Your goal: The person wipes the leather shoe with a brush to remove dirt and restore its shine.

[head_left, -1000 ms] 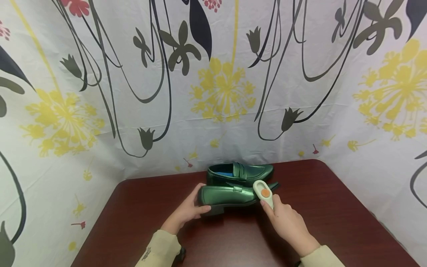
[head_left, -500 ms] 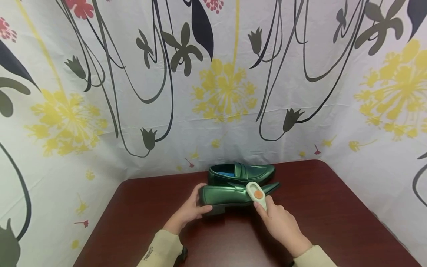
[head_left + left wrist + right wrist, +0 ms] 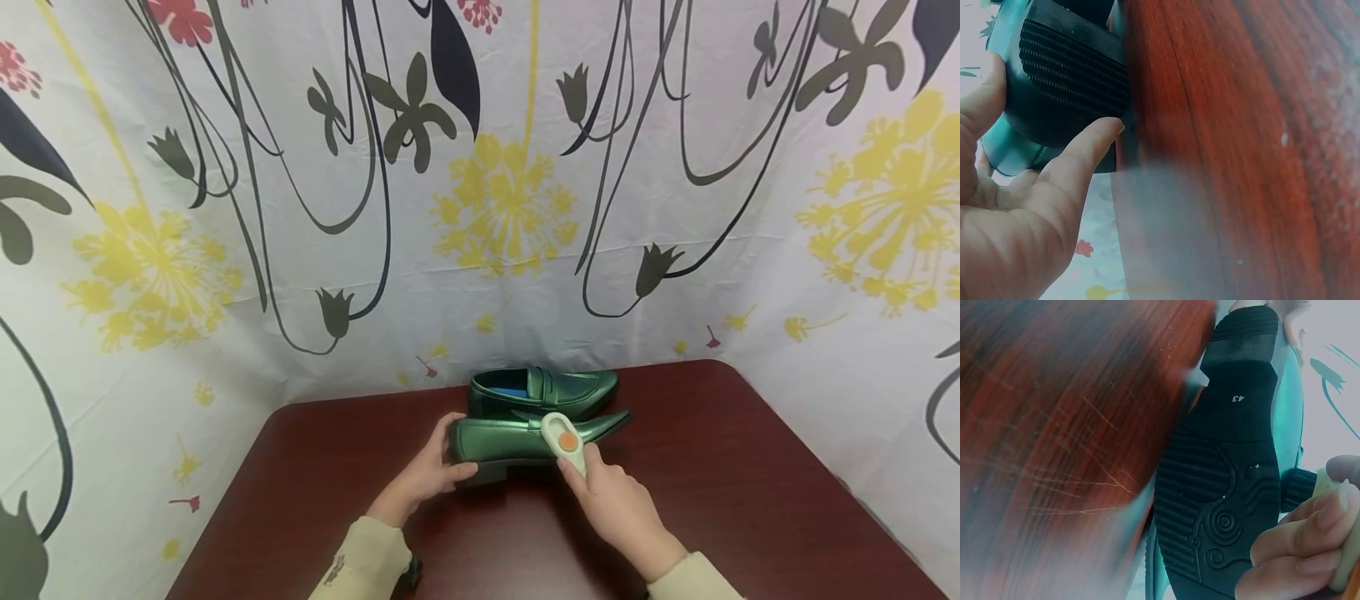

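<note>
A shiny green loafer (image 3: 487,439) is tipped on its side, its sole towards me. My left hand (image 3: 423,477) grips it by the heel; in the left wrist view the thumb lies along the ridged black heel (image 3: 1069,72). My right hand (image 3: 618,510) holds a small brush (image 3: 556,428) with a pale green handle and an orange button. The brush lies over the middle of the loafer's upper. In the right wrist view, dark bristles (image 3: 1299,489) touch the shoe's side, beside the black sole (image 3: 1222,481) marked 43.
Behind the tipped loafer, a matching green loafer (image 3: 581,390) stands upright, toe to the right, with a blue insole showing. Both are near the back edge of a dark red-brown table (image 3: 720,483). A flower-printed cloth (image 3: 495,100) hangs right behind the table.
My right hand has moved the brush leftward along the loafer, from near the toe to the middle of the upper. The left hand keeps its hold on the heel.
</note>
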Action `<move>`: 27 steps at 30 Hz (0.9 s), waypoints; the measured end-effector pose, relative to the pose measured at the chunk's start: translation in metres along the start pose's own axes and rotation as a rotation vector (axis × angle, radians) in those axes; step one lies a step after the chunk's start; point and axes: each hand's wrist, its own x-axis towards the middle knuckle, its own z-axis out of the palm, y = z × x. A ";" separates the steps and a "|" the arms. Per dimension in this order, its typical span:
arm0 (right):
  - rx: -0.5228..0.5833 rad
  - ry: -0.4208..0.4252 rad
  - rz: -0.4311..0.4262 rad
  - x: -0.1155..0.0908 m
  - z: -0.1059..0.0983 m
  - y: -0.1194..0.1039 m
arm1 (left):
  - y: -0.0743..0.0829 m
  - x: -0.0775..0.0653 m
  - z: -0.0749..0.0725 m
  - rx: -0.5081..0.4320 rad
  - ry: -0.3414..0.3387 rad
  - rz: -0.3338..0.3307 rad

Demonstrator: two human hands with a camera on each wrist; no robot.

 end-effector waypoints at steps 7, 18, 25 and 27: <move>0.003 0.002 -0.004 0.002 0.003 -0.003 | -0.002 0.002 0.000 -0.017 0.002 -0.010; -0.010 0.013 -0.020 0.006 0.009 -0.011 | -0.001 0.001 -0.001 -0.027 0.007 -0.010; -0.013 0.017 -0.038 0.008 0.014 -0.017 | 0.000 0.003 -0.002 -0.018 0.004 0.000; -0.016 0.023 -0.050 0.008 0.016 -0.019 | 0.000 0.003 -0.002 -0.016 0.003 0.000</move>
